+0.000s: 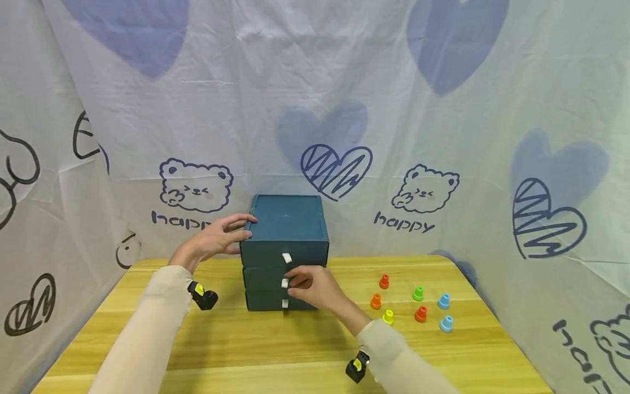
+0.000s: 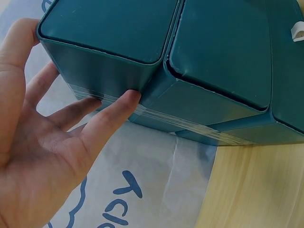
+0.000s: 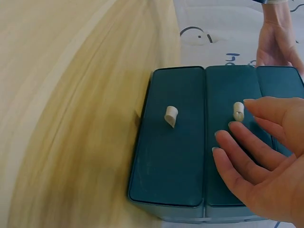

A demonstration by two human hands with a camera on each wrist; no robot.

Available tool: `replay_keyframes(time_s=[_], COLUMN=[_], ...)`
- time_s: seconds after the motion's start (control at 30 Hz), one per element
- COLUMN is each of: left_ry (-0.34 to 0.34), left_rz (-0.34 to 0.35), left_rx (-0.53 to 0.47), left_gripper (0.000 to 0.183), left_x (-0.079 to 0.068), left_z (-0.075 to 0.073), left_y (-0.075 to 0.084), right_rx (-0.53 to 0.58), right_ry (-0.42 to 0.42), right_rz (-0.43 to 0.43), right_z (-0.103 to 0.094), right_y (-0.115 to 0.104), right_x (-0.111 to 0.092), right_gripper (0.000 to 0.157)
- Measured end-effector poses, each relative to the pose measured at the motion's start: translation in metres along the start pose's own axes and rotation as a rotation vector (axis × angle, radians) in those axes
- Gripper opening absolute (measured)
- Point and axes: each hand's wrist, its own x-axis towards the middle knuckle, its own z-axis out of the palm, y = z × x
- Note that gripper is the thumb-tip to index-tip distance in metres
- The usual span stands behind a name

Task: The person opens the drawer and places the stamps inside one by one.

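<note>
A dark teal box of three stacked drawers (image 1: 287, 219) stands on the table, with a white pull tab on each drawer front. My left hand (image 1: 216, 238) steadies its left side near the top, fingertips against the wall and thumb at the upper edge. At the middle drawer, my right hand (image 3: 266, 156) has its thumb and forefinger tips right beside the white tab (image 3: 238, 111), with a small space between them. The top tab (image 1: 287, 258) and the bottom tab (image 3: 171, 115) are untouched. Clear tape (image 2: 190, 126) runs along the box's side.
Several small coloured cone-shaped pegs stand on the table to the right, among them a red one (image 1: 384, 282), a green one (image 1: 418, 294) and a yellow one (image 1: 388, 317). The wooden table (image 1: 236, 350) is backed by a white printed cloth (image 1: 206, 109).
</note>
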Motion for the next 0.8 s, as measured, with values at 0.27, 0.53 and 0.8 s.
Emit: replay_keyframes(time_s=[0.27,0.53,0.8], left_ry=[0.002,-0.004,-0.004], left_rz=[0.006,0.008,0.007], left_rx=[0.015,0.011,0.006], left_gripper=[0.06,0.061,0.061], left_x=[0.001,0.001,-0.001], left_z=[0.001,0.0,0.002], left_y=[0.0,0.0,0.002], right_rx=[-0.01,-0.012,0.028], right_ry=[-0.001,0.011,0.066], right_rz=[-0.013,-0.004,0.05], right_z=[0.01,0.019,0.019], right_y=[0.003,0.007,0.01], right_x=[0.003,0.004,0.005], right_gripper=[0.026,0.023,0.019])
